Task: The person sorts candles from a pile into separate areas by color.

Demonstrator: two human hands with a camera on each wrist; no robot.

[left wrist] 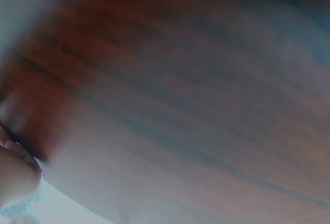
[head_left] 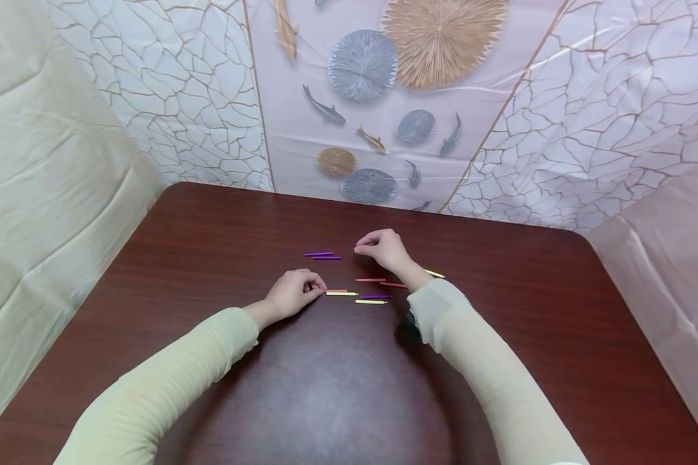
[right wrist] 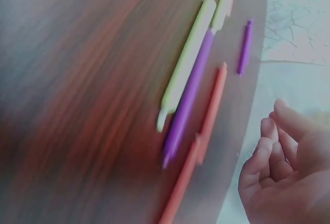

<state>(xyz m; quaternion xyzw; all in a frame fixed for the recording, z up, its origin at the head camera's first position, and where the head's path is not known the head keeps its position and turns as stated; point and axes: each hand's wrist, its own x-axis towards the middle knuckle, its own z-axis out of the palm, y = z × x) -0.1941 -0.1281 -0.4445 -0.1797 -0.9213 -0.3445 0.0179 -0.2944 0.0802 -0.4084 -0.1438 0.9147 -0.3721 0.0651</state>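
Two purple sticks [head_left: 328,258] lie on the table [head_left: 326,394], side by side and offset endwise, to the left of the right hand [head_left: 387,250]. Their long axes run left to right across the table, so the near ends point toward the right fingertips. Lateral gap: small, in the head view. Height of the right hand above the table: cannot be told.

Right fingers: loosely curled, thumb tip close to the forefinger, no stick visible in them.

Left hand [head_left: 292,292]: thumb and forefinger at the left end of an orange stick [head_left: 338,290] and a yellow stick [head_left: 343,294]. Whether they pinch or only touch cannot be told; the left wrist view does not show the contact. Both sticks extend rightward from the fingertips.

Of the two hands, the right appears nearer to the purple sticks; the left lies on their near side, toward the person.

Judgement: a right-hand pick would call for leftward travel along the stick axis, with thumb and forefinger closing across it. The offset ends should allow one stick to be taken singly.
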